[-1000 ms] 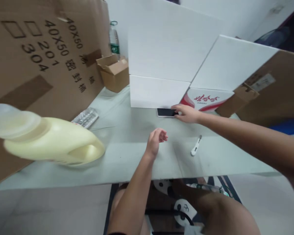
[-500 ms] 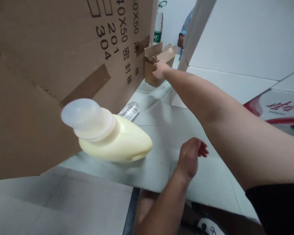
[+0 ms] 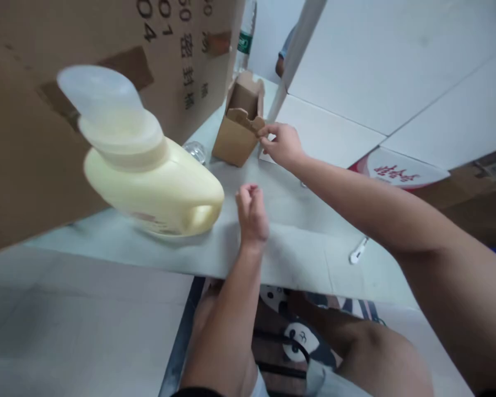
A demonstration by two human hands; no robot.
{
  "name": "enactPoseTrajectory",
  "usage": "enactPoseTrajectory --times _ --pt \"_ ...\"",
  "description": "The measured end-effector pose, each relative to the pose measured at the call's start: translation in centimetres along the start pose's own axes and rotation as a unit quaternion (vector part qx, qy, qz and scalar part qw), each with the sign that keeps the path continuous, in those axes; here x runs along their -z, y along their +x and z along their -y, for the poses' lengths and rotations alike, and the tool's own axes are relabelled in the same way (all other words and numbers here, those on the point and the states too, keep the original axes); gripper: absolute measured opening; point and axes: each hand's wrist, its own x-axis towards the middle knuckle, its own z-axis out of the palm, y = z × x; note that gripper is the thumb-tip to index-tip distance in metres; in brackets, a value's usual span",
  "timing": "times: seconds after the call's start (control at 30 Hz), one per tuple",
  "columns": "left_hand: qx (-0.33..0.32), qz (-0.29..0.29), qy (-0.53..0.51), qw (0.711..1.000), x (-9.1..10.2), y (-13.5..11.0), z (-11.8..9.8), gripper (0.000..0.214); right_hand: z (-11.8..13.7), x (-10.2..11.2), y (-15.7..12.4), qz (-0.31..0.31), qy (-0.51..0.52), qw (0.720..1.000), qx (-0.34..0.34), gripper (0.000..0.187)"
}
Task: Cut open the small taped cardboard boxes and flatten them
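Small cardboard box: the small cardboard box [image 3: 234, 144] is on the counter [image 3: 291, 256], near the large carton [image 3: 28, 165] and just beside the white box [image 3: 326, 127].
Right hand: the right hand [image 3: 287, 148] reaches the box's near right corner; its grip appears to be pinching the edge there between thumb and forefinger (just which layer of card, I cannot tell).
Left hand: the left hand [image 3: 253, 218] hangs over the counter, grip slack, fingers loosely bent, nothing seen in it.
Done so far: the top is open and the right hand is at the box.
Left undone: the flaps [image 3: 250, 81] are not folded shut, and the box does not look lifted.
Box's direction: its mouth faces up; the opening's long axis seems to run away from the person, tending slightly right.
Yellow jug: the yellow jug [image 3: 157, 187] stands left of the left hand, not touching it.
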Motion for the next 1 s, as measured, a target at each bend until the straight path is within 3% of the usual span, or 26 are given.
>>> enactPoseTrajectory --times 0.07,0.13,0.2,0.27,0.33,0.43,0.5,0.57,0.73,0.87,1.0 --pt "-0.164 -0.039 0.019 0.985 -0.1 -1.3 -1.1 0.013 -0.1 2.9 -4.9 -0.02 0.012 0.999 -0.03 0.017" --pt "-0.307 -0.046 0.017 0.95 -0.2 -2.9 -2.5 0.013 -0.5 5.9 -11.0 -0.049 0.006 0.998 -0.046 0.011" --pt "-0.371 -0.043 0.022 0.927 -0.3 -4.0 -3.5 0.016 -1.2 8.4 -18.2 -0.094 0.009 0.995 -0.043 0.005" --pt "-0.361 -0.037 0.044 0.931 -0.6 -4.1 -3.6 0.024 -1.7 9.8 -25.8 -0.12 0.047 0.989 -0.077 0.004" --pt "-0.304 0.009 0.059 0.951 -1.3 -3.4 -2.8 0.037 -1.7 10.2 -32.6 -0.166 0.082 0.976 -0.113 0.011" --pt "-0.16 0.166 0.033 0.973 -3.2 -2.4 -0.9 0.043 -0.5 9.8 -39.0 -0.212 0.056 0.97 -0.106 0.028" --pt "-0.078 0.234 -0.003 0.969 -4.6 -2.3 0.2 0.042 0.4 9.8 -40.6 -0.207 0.028 0.974 -0.087 0.029" --pt "-0.051 0.254 -0.032 0.965 -5.7 -2.6 0.9 0.042 0.8 10.2 -41.0 -0.182 0.022 0.98 -0.075 0.03" --pt "-0.08 0.25 -0.1 0.96 -6.5 -2.7 1.5 0.037 -0.5 11.3 -42.1 -0.138 0.039 0.983 -0.112 0.026" --pt "-0.075 0.245 -0.1 0.962 -6.4 -1.8 1.7 0.049 -1.9 11.4 -43.3 -0.17 0.067 0.968 -0.174 0.026" --pt "-0.064 0.306 -0.049 0.949 -5.0 -1.3 1.1 0.049 -2.3 11.6 -42.9 -0.206 0.095 0.954 -0.195 0.039"
